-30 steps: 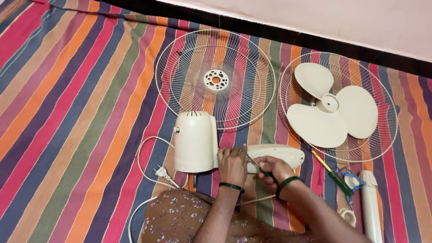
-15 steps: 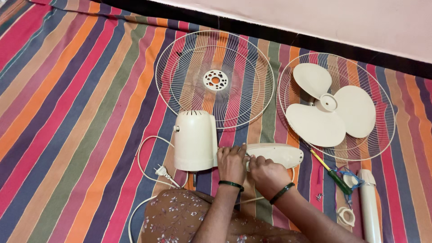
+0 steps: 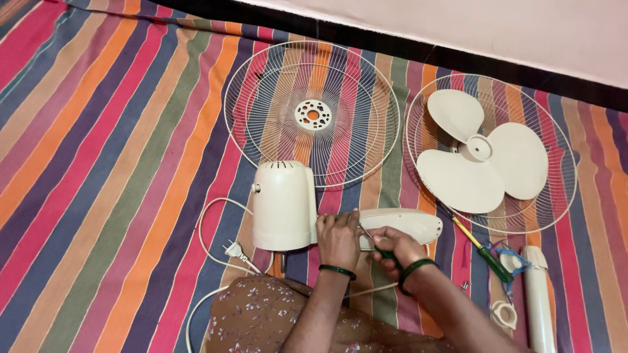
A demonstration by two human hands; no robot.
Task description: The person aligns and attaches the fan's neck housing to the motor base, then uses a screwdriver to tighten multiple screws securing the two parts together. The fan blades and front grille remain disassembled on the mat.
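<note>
— What is seen from the head camera?

— A cream fan motor housing (image 3: pixel 283 206) is laid on a striped cloth (image 3: pixel 111 163), near its front edge, with an oval cream cover (image 3: pixel 407 224) joined at its right. The left hand (image 3: pixel 337 239) is pressed flat, fingers curled, on the joint between the two. A thin screwdriver (image 3: pixel 378 243) (green handle) is pinched in the closed right hand (image 3: pixel 398 250), its tip set against the cover.

— And around them?

— A wire guard (image 3: pixel 312 114) is laid towards the cloth's far edge; a second guard (image 3: pixel 492 154) carrying the fan blade (image 3: pixel 484 153) lies to its right. A power cord (image 3: pixel 226 245) is looped left of the housing. A white tube (image 3: pixel 539 294) rests at the right edge.
</note>
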